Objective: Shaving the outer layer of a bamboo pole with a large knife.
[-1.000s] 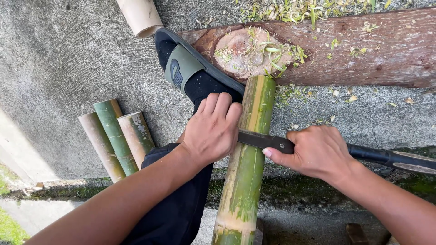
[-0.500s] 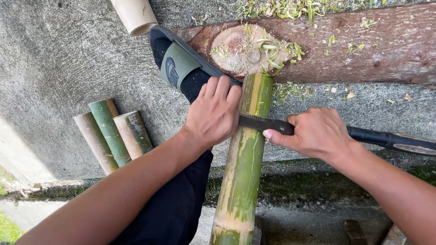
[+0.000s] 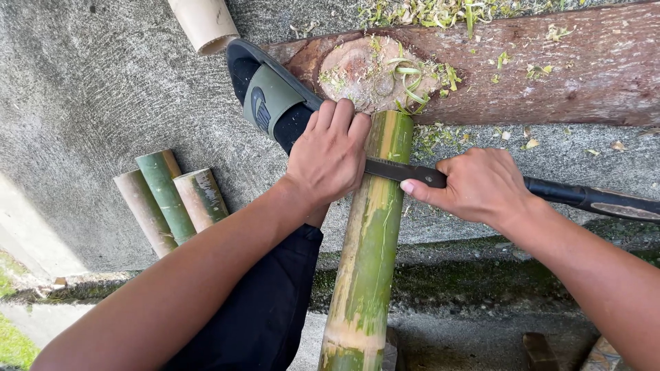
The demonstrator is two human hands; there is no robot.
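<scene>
Since the earlier frame, our hands had barely shifted along the stalk. We kept our left hand (image 3: 331, 154) pressed flat, fingers together, over the blade's far end on the bamboo pole (image 3: 368, 240). Our right hand (image 3: 478, 185) was clamped around the machete (image 3: 405, 172) just beside the pole, its dark handle (image 3: 591, 199) trailing off to the right. The blade lay crosswise on the pole, whose top butted against the chopping log (image 3: 550, 69). Our sandalled foot (image 3: 271, 99) rested beside it. Three cut bamboo sections (image 3: 168, 199) lay well apart on the concrete (image 3: 82, 82).
</scene>
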